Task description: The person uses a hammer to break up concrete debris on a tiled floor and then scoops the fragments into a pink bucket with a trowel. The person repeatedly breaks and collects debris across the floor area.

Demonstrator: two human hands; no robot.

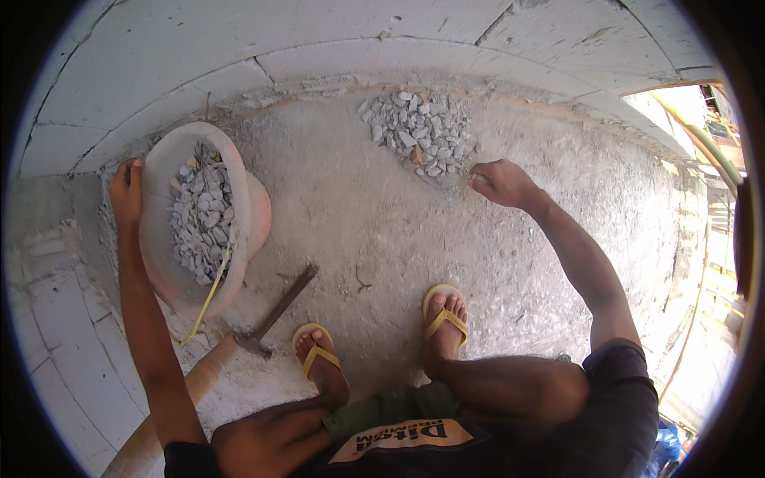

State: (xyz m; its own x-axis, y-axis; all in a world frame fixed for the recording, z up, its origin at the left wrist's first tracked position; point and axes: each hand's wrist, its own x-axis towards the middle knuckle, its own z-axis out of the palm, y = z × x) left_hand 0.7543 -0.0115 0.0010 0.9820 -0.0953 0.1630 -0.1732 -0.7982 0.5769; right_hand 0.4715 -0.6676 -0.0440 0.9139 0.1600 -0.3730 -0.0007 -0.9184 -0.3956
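Note:
My left hand grips the outer left rim of a round, dusty basin, which is tilted toward me. Broken grey stones lie inside it, and a yellow strap hangs over its near edge. Off to the right, my right hand is closed, low over the floor at the right edge of a pile of grey stones. Something pale shows at its fingers, and a thin blurred edge lies between it and the pile; I cannot make out what it holds.
A pick-like tool with a metal head and a thick wooden handle lies between the basin and my sandalled feet. A pale block wall runs behind the basin and pile. At the right, the floor meets a bright opening with poles.

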